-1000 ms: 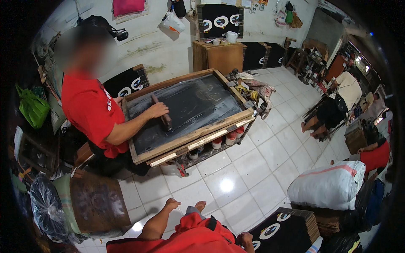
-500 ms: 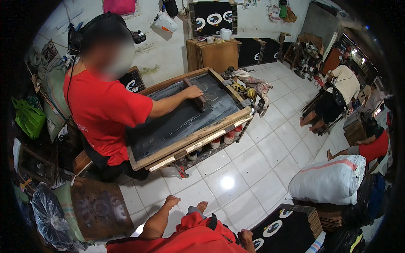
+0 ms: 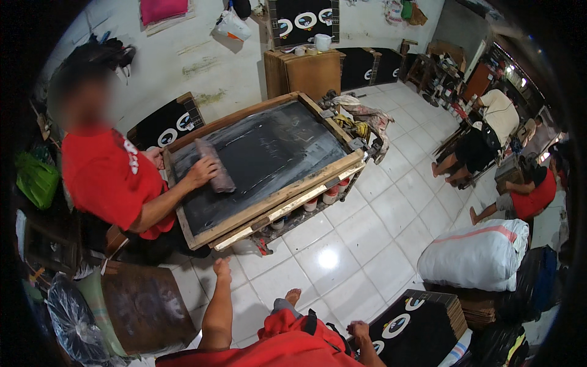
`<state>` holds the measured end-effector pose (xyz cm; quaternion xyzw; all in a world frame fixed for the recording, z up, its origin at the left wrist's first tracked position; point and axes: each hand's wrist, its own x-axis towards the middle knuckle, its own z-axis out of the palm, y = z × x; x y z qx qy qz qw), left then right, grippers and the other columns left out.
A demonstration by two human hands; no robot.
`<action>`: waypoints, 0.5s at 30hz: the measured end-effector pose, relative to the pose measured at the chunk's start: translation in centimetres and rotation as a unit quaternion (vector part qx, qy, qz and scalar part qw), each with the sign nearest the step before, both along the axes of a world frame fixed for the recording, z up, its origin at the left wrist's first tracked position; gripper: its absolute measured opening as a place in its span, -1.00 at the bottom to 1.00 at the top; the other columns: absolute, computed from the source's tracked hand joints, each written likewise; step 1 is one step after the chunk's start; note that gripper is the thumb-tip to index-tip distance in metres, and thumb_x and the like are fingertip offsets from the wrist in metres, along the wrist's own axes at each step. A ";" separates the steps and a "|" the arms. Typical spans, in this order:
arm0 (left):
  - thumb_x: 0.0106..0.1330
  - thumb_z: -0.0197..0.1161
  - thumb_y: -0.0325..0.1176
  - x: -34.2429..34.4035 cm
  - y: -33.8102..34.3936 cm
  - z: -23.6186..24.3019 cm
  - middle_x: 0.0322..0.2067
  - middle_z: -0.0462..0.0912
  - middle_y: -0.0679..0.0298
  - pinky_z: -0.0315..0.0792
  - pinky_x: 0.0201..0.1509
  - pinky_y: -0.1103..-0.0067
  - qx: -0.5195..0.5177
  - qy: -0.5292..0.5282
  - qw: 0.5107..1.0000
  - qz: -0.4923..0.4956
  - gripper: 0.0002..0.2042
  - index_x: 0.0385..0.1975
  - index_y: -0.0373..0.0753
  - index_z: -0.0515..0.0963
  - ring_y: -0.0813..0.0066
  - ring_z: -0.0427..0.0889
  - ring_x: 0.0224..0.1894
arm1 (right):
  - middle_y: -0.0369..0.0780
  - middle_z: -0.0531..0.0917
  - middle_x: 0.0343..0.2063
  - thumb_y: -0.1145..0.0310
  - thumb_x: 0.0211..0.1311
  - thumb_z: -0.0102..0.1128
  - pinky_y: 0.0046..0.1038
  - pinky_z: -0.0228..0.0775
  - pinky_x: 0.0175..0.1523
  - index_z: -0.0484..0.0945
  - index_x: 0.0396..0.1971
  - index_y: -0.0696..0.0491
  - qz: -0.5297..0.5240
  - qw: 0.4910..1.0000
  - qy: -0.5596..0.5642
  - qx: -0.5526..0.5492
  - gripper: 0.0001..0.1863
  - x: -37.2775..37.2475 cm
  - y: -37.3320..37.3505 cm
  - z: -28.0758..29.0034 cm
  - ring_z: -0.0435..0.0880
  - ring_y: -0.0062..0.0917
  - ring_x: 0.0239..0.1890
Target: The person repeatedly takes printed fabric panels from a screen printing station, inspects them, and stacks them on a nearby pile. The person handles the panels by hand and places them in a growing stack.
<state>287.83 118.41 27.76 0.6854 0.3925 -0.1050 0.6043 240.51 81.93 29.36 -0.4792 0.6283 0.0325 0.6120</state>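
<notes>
My left hand reaches forward, fingers stretched out and holding nothing that shows, just short of the near edge of a wooden-framed printing screen. Down by my right side, my right hand hangs beside a stack of black printed panels; its fingers are too small to read. Across the screen, a person in a red shirt grips a squeegee on the dark mesh near the screen's left end. That person's other hand is at the frame's left edge.
Under the screen, a stand holds several paint tubs. A white sack lies at the right, a brown board and plastic bag at the left. A cabinet stands behind. Other people work at the far right.
The person in red has leaned back left, bringing the squeegee from the screen's far right part to its left end. My left hand has moved forward and left, toward the screen's edge.
</notes>
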 end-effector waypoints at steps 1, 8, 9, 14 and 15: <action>-0.02 0.36 -0.37 1.0 0.2 0.3 -0.13 0.47 0.17 0.37 -0.13 0.34 -0.027 -0.011 1.000 0.011 -0.45 0.04 -0.23 0.37 0.32 0.44 -0.14 | -0.12 0.61 -0.52 0.51 0.11 0.04 -0.40 0.56 -0.39 0.50 -0.35 0.23 0.043 0.999 -0.023 0.021 -0.86 2.0 -0.5 0.3 0.64 -0.37 -0.49; 0.10 0.25 0.03 6.8 1.4 0.8 0.11 0.31 0.17 0.04 0.24 0.29 -0.114 0.067 0.990 0.055 -0.40 0.03 -0.24 0.31 0.23 0.21 0.21 | -0.20 0.59 -0.55 0.48 0.10 0.13 -0.54 0.40 -0.43 0.53 -0.42 0.21 0.221 0.957 -0.188 -0.003 -0.89 27.4 0.2 3.3 0.54 -0.58 -0.54; 0.14 0.24 -0.02 7.1 1.7 1.0 0.10 0.32 0.17 0.09 0.23 0.36 -0.135 0.037 0.988 0.064 -0.43 0.05 -0.24 0.31 0.26 0.24 0.19 | -0.20 0.59 -0.56 0.47 0.11 0.13 -0.56 0.39 -0.44 0.53 -0.41 0.21 0.239 0.951 -0.199 -0.001 -0.89 31.7 0.6 3.7 0.54 -0.58 -0.55; 0.27 0.14 -0.11 6.4 2.4 5.4 -0.03 0.40 0.22 0.24 0.15 0.54 -0.200 -0.065 0.975 0.071 -0.54 0.05 -0.27 0.34 0.41 0.37 0.05 | -0.24 0.57 -0.39 0.25 0.12 0.23 -0.46 0.43 -0.22 0.42 -0.19 0.08 0.064 0.916 -0.350 0.184 -0.68 49.4 2.5 5.8 0.57 -0.52 -0.33; 0.28 0.13 -0.12 6.3 2.4 6.8 -0.03 0.40 0.23 0.24 0.14 0.54 -0.197 -0.073 0.976 0.057 -0.56 0.04 -0.27 0.34 0.42 0.37 0.05 | -0.26 0.56 -0.35 0.21 0.12 0.24 -0.43 0.42 -0.11 0.42 -0.25 0.01 0.016 0.889 -0.377 0.258 -0.72 52.0 2.2 6.0 0.57 -0.49 -0.28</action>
